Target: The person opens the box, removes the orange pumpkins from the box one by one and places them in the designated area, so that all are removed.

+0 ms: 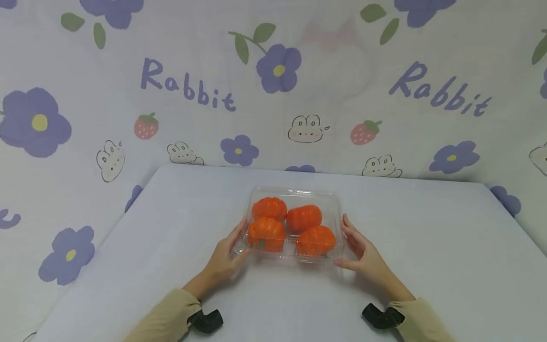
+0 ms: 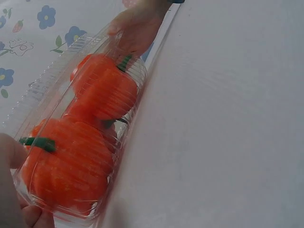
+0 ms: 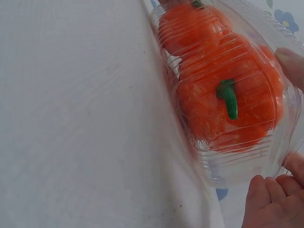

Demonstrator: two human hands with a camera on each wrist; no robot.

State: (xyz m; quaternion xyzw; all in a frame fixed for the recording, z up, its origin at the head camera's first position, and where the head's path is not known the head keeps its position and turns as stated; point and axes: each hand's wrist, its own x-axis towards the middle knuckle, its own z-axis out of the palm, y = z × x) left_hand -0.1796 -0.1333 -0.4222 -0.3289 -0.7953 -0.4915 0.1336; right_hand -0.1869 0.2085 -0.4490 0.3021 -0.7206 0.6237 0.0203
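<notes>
A clear plastic clamshell box (image 1: 290, 254) is at the middle of the table, with several orange, ribbed pumpkins (image 1: 315, 241) inside. Green stems (image 3: 229, 99) show through its clear wall in the wrist views. My left hand (image 1: 225, 259) grips the box's left end, thumb at the near corner and fingers along the side. At the right end, my right hand (image 1: 363, 254) holds it the same way, thumb toward the near corner. In the right wrist view, its curled fingers (image 3: 278, 192) lie at the lower edge of the box.
The white table (image 1: 427, 247) extends to both sides of the box. Behind it hangs a white cloth (image 1: 333, 85) printed with purple flowers, strawberries and rabbits. A black wrist mount (image 1: 206, 321) sits at the left sleeve and another black mount (image 1: 382, 317) at the right.
</notes>
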